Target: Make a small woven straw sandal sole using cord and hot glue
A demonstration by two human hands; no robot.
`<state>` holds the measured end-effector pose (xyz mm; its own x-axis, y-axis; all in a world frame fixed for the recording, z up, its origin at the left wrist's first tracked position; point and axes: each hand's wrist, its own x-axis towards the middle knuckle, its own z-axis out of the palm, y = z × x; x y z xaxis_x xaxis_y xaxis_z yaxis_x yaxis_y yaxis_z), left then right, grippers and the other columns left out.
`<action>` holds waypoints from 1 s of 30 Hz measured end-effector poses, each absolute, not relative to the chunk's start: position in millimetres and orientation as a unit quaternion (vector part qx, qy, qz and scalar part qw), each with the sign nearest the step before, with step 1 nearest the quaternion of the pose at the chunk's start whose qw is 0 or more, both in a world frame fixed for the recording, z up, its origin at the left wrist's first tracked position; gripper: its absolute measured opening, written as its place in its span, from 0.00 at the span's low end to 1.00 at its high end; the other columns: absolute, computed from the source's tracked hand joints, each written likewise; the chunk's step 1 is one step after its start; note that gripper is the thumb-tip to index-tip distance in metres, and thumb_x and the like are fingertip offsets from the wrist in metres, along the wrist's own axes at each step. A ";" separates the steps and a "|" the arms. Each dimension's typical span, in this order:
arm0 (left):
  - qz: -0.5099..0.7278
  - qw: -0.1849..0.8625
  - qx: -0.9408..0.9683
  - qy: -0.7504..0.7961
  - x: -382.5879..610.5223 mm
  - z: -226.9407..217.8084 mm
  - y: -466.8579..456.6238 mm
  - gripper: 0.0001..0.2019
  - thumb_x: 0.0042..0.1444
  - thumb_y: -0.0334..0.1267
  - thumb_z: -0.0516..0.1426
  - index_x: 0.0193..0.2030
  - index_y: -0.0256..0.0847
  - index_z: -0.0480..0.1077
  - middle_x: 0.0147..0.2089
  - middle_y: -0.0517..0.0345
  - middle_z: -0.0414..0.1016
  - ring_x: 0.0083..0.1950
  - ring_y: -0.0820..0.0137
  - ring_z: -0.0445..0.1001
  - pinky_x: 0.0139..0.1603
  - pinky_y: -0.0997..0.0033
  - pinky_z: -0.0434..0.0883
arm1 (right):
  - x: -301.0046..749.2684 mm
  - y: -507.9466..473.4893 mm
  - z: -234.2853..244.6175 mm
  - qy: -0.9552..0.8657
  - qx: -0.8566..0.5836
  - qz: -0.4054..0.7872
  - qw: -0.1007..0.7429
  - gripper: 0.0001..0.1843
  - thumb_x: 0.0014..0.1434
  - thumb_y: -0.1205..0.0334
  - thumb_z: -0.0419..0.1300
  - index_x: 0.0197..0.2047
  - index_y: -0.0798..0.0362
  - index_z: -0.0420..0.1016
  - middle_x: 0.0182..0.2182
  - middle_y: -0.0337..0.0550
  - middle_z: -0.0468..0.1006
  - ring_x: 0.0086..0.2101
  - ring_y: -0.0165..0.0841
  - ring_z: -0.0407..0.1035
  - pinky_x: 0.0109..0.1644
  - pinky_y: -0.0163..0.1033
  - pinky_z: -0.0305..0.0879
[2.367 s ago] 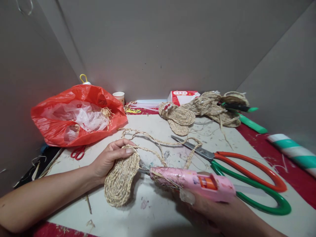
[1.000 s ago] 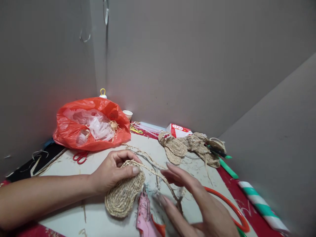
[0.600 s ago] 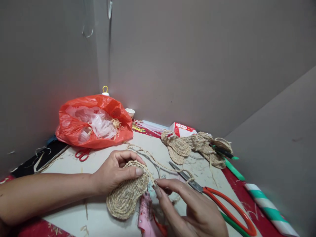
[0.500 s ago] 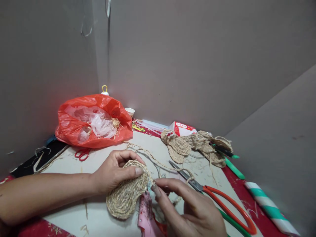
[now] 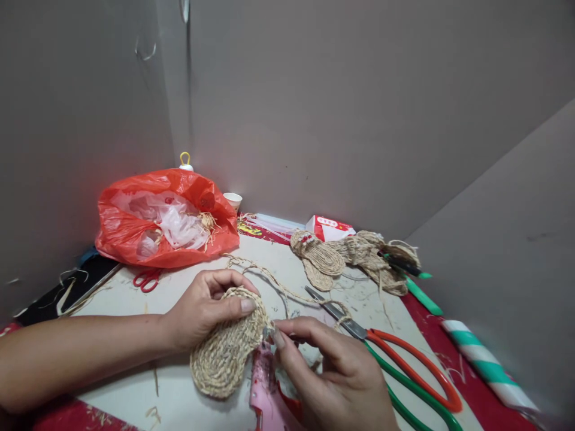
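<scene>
Pinching the sole-shaped straw coil [image 5: 220,362] just beside the glue gun [image 5: 266,386], the left hand [image 5: 203,314] takes its upper rim, a sensible hold for something probably light and bendy, while the right hand [image 5: 335,380] pinches braided cord [image 5: 287,291].

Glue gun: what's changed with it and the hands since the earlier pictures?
The right hand let go of the glue gun, and its fingers now pinch the braid at the edge of the woven piece. The glue gun turned from pointing left to pointing away. The left hand still grips the woven piece; scissors and bag stayed put.
</scene>
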<state>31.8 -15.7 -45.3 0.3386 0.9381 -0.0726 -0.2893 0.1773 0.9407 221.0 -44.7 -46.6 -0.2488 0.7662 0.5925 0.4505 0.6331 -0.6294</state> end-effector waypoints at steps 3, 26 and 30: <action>0.454 0.677 0.454 0.361 32.3 -46.4 -15.0 0.13 0.44 0.39 0.67 0.34 0.36 0.73 0.26 0.60 0.72 0.24 0.77 0.67 0.28 0.77 0.65 | 219.8 -44.6 -47.4 -0.773 -0.383 0.167 0.478 0.06 0.55 0.71 0.58 0.32 0.54 0.77 0.23 0.38 0.82 0.22 0.28 0.75 0.27 0.29 0.73; 0.498 0.615 0.469 0.393 34.3 -51.7 -12.5 0.11 0.49 0.41 0.65 0.35 0.39 0.72 0.23 0.64 0.68 0.23 0.79 0.63 0.25 0.80 0.61 | 213.4 -52.3 -54.6 -0.727 -0.418 0.243 0.488 0.04 0.56 0.70 0.60 0.35 0.56 0.76 0.23 0.38 0.81 0.22 0.26 0.76 0.28 0.23 0.74; 0.503 0.613 0.469 0.388 35.3 -52.0 -12.4 0.10 0.49 0.41 0.65 0.35 0.39 0.72 0.24 0.64 0.68 0.24 0.78 0.64 0.26 0.80 0.62 | 211.2 -52.6 -56.2 -0.720 -0.425 0.250 0.487 0.05 0.56 0.70 0.60 0.35 0.56 0.77 0.22 0.37 0.81 0.21 0.26 0.75 0.27 0.23 0.73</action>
<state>35.3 -12.4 -52.0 0.1913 0.9815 -0.0037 -0.2527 0.0529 0.9661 211.2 -52.6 -56.2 -0.1631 0.8569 0.4891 0.3688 0.5127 -0.7753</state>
